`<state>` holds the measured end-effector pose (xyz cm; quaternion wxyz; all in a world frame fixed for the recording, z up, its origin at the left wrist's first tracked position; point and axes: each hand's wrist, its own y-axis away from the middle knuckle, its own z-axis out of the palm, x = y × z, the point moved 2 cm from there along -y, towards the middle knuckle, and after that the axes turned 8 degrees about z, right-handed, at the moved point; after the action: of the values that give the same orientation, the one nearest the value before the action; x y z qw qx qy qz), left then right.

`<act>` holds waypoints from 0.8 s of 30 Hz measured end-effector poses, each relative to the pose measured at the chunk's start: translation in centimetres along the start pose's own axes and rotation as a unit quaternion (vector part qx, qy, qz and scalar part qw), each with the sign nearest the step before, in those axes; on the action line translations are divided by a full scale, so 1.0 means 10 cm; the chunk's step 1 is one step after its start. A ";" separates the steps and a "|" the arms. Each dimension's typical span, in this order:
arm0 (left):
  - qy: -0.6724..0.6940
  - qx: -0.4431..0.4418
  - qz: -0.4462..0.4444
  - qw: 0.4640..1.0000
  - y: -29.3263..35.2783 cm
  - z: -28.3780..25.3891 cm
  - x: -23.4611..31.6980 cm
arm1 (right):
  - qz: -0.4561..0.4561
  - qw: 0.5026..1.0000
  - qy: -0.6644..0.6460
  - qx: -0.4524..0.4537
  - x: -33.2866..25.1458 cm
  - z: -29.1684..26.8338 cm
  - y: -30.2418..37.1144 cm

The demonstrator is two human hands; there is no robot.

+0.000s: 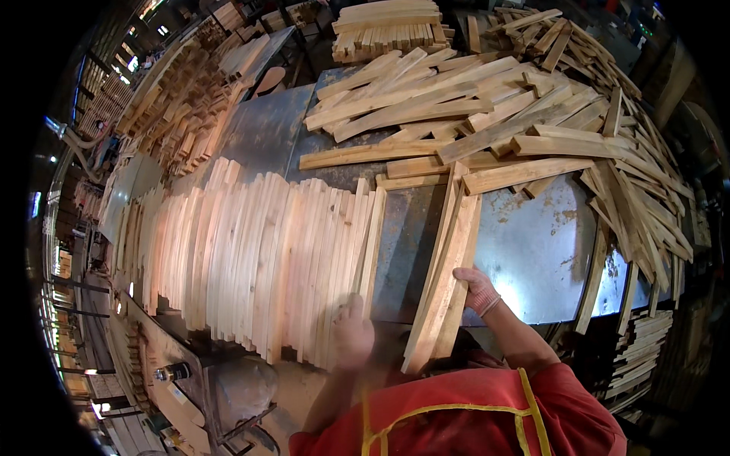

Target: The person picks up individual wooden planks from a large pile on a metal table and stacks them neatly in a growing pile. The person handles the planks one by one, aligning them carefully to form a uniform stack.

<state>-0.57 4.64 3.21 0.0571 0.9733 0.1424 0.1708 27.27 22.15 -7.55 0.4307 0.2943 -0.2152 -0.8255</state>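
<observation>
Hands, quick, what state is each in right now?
Left hand: blurred by the row of slats; open or closed can't be told.
Right hand: closed on wooden boards.

Right fingers (463, 274) gripping boards (443, 280), left fingers (353, 306) blurred at plank row (262, 258)

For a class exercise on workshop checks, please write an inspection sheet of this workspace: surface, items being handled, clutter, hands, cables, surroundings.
Surface: metal-topped table, brownish marks on it.
Items handled: held wooden slats, slanting over the near edge; long side-by-side row of slats to the left.
Clutter: jumbled heap of slats across the far side, spreading right.
Hands: right hand grips the held slats; left hand is blurred at the row's near right end, grip unclear.
Cables: nothing seen for certain.
Surroundings: neat stack of slats beyond the heap; dark background.
</observation>
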 end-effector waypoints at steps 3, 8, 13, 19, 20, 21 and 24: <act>-0.072 -0.018 -0.021 0.997 0.04 0.13 0.01 | 0.029 0.999 0.001 -0.037 0.01 0.02 -0.09; -0.111 0.084 0.044 0.989 -0.11 0.07 0.39 | 0.072 0.996 0.023 -0.055 -0.04 0.02 -0.02; 0.615 -0.158 -0.099 0.767 -0.07 0.46 0.84 | 0.143 0.981 0.023 -0.131 0.00 0.12 -0.04; 0.771 -0.141 -0.159 0.601 -0.06 -0.07 1.02 | 0.091 0.989 0.101 -0.056 -0.06 0.50 -0.05; 0.676 -0.141 -0.166 0.704 -0.10 -0.34 0.95 | 0.082 0.988 0.129 -0.017 -0.06 0.47 -0.08; 0.680 -0.126 -0.176 0.701 -0.04 -0.38 0.81 | 0.074 0.985 0.157 0.020 -0.03 0.48 -0.12; 0.697 -0.069 -0.130 0.702 0.15 -0.22 0.15 | 0.051 0.949 0.289 0.116 0.16 0.68 -0.19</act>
<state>0.41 3.75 5.94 0.0300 0.5413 0.2546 0.8008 20.87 22.53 -4.20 0.4790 0.5569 -0.1902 -0.6514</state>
